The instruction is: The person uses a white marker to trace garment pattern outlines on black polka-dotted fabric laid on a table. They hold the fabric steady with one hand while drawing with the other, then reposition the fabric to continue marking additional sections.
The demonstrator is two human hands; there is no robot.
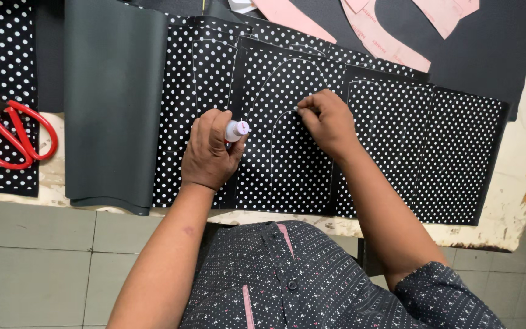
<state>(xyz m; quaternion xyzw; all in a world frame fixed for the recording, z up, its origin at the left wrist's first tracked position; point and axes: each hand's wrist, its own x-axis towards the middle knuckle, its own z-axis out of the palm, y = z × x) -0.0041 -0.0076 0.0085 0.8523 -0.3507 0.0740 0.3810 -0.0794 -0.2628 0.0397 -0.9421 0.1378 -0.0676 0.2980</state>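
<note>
Several black sheets with white polka dots (pixel 287 158) lie overlapping on the worktable, each marked with pale curved outlines. My left hand (pixel 209 151) is closed around a small white bottle with a pinkish cap (pixel 237 129), held over the seam between two sheets. My right hand (pixel 329 120) presses its fingertips down on the dotted sheet, next to a drawn arch line; something small and pale shows at its fingertips, too small to identify.
Red-handled scissors (pixel 13 135) lie at the left on another dotted piece. A plain dark green sheet (pixel 114 97) lies left of the dotted ones. Pink paper patterns (pixel 385 42) rest on black material at the back. The table's worn pale edge (pixel 518 201) runs at right.
</note>
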